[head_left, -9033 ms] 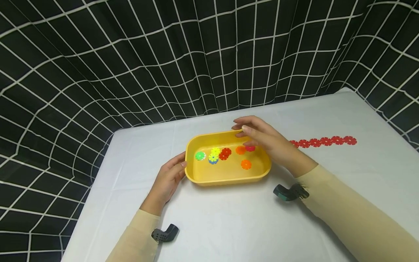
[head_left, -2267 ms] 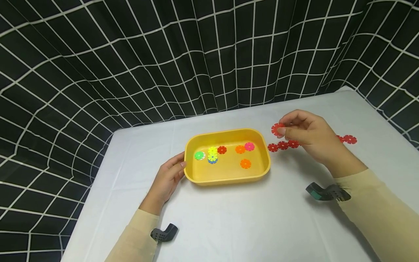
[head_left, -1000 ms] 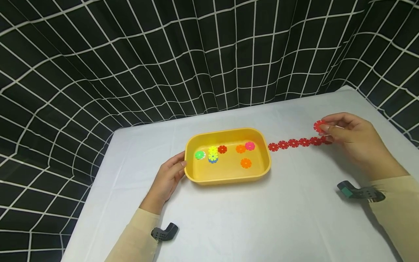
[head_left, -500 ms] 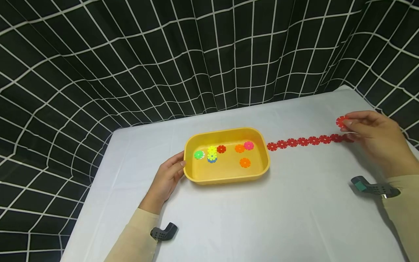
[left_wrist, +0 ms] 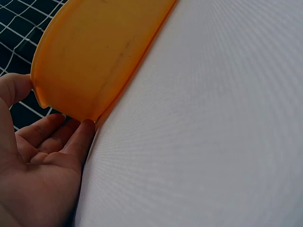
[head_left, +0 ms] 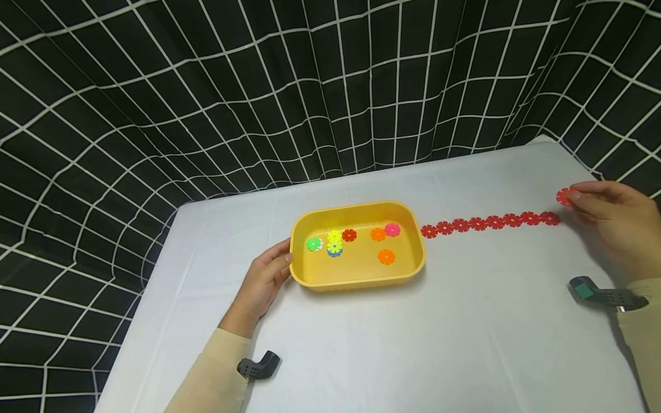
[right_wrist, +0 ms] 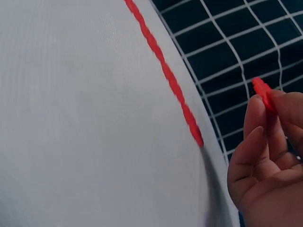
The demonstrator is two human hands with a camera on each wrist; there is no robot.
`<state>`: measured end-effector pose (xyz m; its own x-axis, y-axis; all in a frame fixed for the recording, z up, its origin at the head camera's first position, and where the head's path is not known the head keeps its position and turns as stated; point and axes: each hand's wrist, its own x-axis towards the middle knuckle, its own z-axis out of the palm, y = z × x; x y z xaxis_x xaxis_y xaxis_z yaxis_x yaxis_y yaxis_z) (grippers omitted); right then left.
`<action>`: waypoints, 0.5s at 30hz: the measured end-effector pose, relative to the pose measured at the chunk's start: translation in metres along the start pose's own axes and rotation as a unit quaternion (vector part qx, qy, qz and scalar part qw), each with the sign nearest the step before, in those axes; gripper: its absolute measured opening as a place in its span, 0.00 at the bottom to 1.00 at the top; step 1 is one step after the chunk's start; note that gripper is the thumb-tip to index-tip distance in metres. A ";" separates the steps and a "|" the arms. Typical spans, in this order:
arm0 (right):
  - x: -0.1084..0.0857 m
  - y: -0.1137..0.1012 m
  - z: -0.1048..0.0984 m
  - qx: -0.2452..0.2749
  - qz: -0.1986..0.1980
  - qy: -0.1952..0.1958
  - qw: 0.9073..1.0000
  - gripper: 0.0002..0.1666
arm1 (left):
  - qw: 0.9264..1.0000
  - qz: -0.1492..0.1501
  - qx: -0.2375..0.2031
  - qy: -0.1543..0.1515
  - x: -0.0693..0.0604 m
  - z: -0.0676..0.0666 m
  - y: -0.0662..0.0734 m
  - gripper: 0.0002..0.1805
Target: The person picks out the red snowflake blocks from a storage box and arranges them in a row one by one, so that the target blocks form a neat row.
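Note:
At the far right of the head view, my right hand [head_left: 622,221] pinches a red snowflake-shaped disc [head_left: 566,197] between thumb and fingers. That disc [right_wrist: 263,93] is seen edge-on in the right wrist view, raised off the table. Just left of the hand ends a row of several red discs [head_left: 495,222] lying flat on the cloth. My left hand [head_left: 263,284] grips the left end of a yellow tray [head_left: 358,284], thumb at the rim and fingers against the side [left_wrist: 71,106]. Inside the tray lie a red disc [head_left: 349,235] and several others in green, yellow, orange and pink.
A white cloth [head_left: 413,344] covers the table. Behind and beside it hangs a black curtain with white grid lines [head_left: 351,86]. The row of discs runs from the tray's right end toward the right side of the table.
My right hand has taken one red disc from the tray and carried it right along the row, past its right end. The left hand and tray have stayed in place.

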<state>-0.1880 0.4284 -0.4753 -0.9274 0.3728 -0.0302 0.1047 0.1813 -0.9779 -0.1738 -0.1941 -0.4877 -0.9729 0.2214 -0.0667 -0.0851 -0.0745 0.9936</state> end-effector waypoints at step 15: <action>0.006 0.021 -0.016 -0.152 0.062 0.053 0.985 0.08 | 1.000 -0.006 -0.006 0.010 0.000 0.001 0.000 0.29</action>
<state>-0.1854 0.4493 -0.4924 -0.8596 0.4994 -0.1077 0.3326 0.3869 -0.8601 -0.1735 -0.1930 -0.4877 -0.9758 0.2035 -0.0805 -0.0991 -0.0829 0.9916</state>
